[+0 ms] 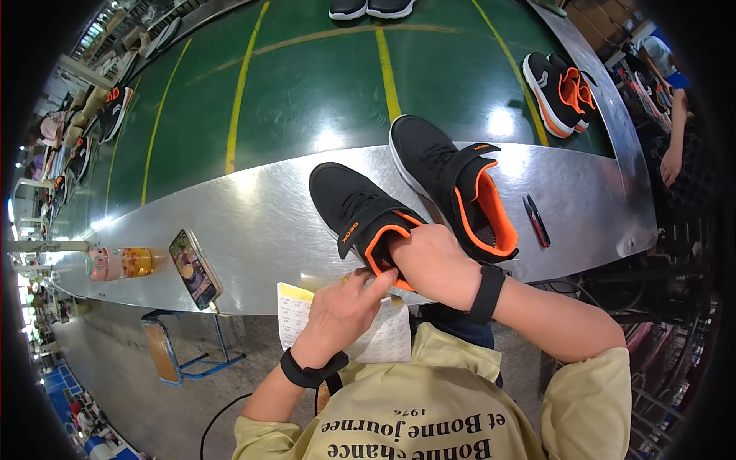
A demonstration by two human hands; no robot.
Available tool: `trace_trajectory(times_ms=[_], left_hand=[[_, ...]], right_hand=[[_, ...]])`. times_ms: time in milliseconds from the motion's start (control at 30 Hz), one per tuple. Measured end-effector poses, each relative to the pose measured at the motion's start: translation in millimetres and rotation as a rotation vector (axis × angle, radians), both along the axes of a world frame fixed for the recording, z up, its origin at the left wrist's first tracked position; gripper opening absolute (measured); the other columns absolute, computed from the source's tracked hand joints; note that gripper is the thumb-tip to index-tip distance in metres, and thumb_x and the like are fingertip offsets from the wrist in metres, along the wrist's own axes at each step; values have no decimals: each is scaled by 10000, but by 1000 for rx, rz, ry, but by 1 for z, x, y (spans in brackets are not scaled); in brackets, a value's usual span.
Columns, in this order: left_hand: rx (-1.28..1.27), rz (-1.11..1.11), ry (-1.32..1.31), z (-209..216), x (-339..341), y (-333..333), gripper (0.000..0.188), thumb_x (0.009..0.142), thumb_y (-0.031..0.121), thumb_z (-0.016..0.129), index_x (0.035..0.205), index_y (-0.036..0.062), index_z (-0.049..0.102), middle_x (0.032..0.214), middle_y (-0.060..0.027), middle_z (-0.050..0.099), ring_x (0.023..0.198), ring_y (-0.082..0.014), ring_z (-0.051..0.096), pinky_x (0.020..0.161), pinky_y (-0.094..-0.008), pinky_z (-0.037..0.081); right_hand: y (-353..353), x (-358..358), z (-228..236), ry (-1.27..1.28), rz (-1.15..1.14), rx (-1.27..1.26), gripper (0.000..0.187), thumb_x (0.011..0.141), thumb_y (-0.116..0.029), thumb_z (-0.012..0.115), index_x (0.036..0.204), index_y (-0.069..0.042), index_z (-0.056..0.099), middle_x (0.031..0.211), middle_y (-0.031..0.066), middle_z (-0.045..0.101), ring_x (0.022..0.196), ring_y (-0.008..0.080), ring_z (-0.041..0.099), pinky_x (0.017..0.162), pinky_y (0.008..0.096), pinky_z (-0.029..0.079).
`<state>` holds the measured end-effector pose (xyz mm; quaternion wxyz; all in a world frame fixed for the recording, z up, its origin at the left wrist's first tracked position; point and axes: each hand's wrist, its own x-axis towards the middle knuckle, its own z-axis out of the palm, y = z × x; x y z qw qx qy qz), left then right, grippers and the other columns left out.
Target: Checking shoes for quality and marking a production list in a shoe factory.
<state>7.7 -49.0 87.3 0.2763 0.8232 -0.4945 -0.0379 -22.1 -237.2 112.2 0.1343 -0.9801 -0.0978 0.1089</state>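
A black sneaker with orange lining lies on the metal table edge, its toe pointing away and to the left. My right hand reaches into its opening, the fingers hidden inside. At the heel, my left hand holds the orange-lined collar between its fingers. Just right of it stands the matching sneaker, untouched, with its strap across the top and its opening toward me. A sheet of small printed labels is at the table's near edge, partly behind my left hand.
Left on the metal table are a phone and a bottle of amber drink. A slim black-and-red tool lies right. Beyond runs a green belt carrying more sneakers. A stool stands below; another person's arm shows right.
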Motion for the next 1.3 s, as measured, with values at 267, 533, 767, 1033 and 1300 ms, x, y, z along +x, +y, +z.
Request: trace_trajectory(times_ms=[267, 533, 767, 1033, 1300], left_hand=[[26, 8, -22, 11, 5, -8, 453, 711, 35, 636, 1131, 180, 546, 803, -60, 572, 655, -231, 603, 519, -348, 477], [101, 406, 419, 57, 35, 29, 390, 783, 194, 663, 1126, 42, 556, 980, -106, 672, 727, -264, 643, 636, -321, 495], [214, 374, 767, 32, 32, 14, 700, 827, 604, 523, 1197, 11, 555, 915, -199, 663, 868, -324, 638, 770, -335, 478], [444, 293, 750, 37, 57, 12, 792, 778, 612, 593, 1228, -36, 531, 973, -200, 667, 933, -283, 646, 844, -345, 474], [63, 381, 1061, 5, 57, 21, 308, 893, 183, 530, 1128, -13, 573, 1033, -77, 633, 917, -149, 606, 817, -274, 477]], right_hand=[[-18, -3, 9, 3, -3, 245, 111, 719, -118, 631, 779, -27, 650, 694, 142, 638, 683, 303, 641, 616, 376, 508], [-126, -45, 36, -338, -648, 742, 282, 791, -103, 660, 1059, -40, 601, 870, 75, 669, 840, 147, 638, 745, 278, 496], [-122, -25, -21, 87, -740, 869, 602, 707, -57, 647, 1281, -2, 473, 1117, 107, 596, 999, 177, 570, 898, 266, 426], [-99, -73, -36, 94, -856, 1686, 461, 734, 3, 553, 1194, 4, 524, 1041, 85, 623, 914, 159, 621, 834, 281, 491], [-70, -102, -61, 6, -991, 1983, 437, 756, -37, 541, 1190, 8, 523, 1059, 92, 615, 940, 188, 616, 827, 281, 491]])
